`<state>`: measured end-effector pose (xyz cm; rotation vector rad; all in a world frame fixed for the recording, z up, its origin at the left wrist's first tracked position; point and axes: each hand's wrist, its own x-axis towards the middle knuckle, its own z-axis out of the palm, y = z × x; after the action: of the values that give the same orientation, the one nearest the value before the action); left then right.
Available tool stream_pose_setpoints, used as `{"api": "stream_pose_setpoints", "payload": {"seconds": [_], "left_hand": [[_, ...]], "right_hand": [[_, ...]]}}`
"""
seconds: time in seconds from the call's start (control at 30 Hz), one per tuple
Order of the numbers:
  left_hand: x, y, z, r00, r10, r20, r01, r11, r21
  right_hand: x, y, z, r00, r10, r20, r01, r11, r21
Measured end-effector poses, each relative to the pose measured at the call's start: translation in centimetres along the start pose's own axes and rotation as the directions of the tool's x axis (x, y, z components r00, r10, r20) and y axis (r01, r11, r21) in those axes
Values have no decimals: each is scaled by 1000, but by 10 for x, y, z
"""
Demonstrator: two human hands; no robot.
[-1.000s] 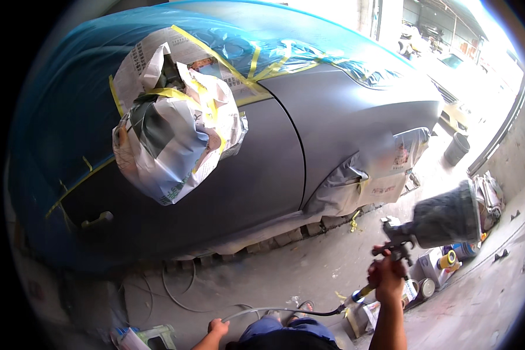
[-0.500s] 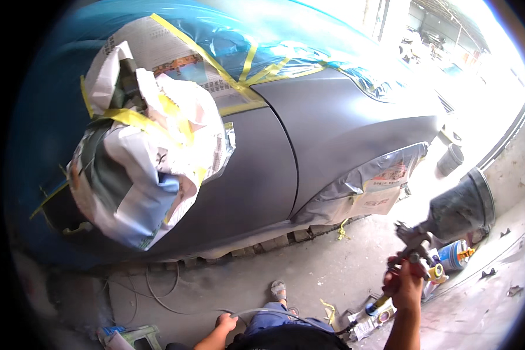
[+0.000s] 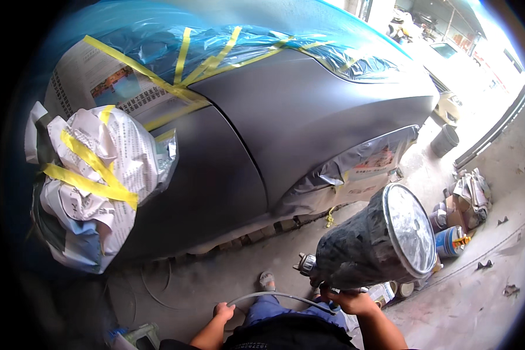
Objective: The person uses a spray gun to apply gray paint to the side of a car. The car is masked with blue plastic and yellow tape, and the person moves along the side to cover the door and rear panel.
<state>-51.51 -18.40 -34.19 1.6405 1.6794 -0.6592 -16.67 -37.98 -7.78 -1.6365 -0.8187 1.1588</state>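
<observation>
My right hand [image 3: 349, 300] is closed around the grip of a spray gun [image 3: 307, 265] in front of my body. Its large dark paint-smeared cup [image 3: 356, 251] tilts up to the right and hides most of the gun and some of my fingers. The nozzle faces left. Lower and to the left, my left hand [image 3: 223, 312] grips a grey air hose [image 3: 274, 296] that arcs across my legs to the gun. Beyond stands a car with a matte grey fender [image 3: 309, 111] and door [image 3: 210, 163], both apart from the gun.
Paper and yellow tape wrap the side mirror [image 3: 99, 181]; blue plastic film [image 3: 227, 35] covers the car's upper part. Masking sheets hang over the wheel arch [image 3: 361, 169]. Cans [image 3: 451, 241] and boxes line the right wall. A bucket [image 3: 445, 140] stands behind; hose loops lie at left.
The spray gun has come left and closer to my body, its cup swinging nearer. The left hand keeps its hold on the hose. My view has shifted, so the car sits further left.
</observation>
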Motion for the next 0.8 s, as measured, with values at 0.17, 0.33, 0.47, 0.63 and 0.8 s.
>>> {"api": "stream_pose_setpoints", "payload": {"seconds": [0.17, 0.33, 0.47, 0.63, 0.8], "left_hand": [[-13, -9, 69, 999, -16, -50, 14, 999, -39], [-69, 20, 133, 999, -26, -48, 23, 998, -61], [-95, 36, 160, 1000, -7, -18, 7, 999, -33], [-117, 29, 153, 995, -103, -1, 103, 995, 6], [-111, -9, 173, 998, -53, -32, 55, 997, 45]], "right_hand": [[-26, 31, -80, 861, -80, -502, 259, 919, 298], [-62, 81, -181, 581, 205, -788, 244, 880, 408], [-50, 104, -180, 562, 228, -795, 215, 888, 407], [-36, 136, -104, 906, -9, -423, 42, 997, 69], [-45, 131, -74, 978, -207, -19, 196, 950, -243]]}}
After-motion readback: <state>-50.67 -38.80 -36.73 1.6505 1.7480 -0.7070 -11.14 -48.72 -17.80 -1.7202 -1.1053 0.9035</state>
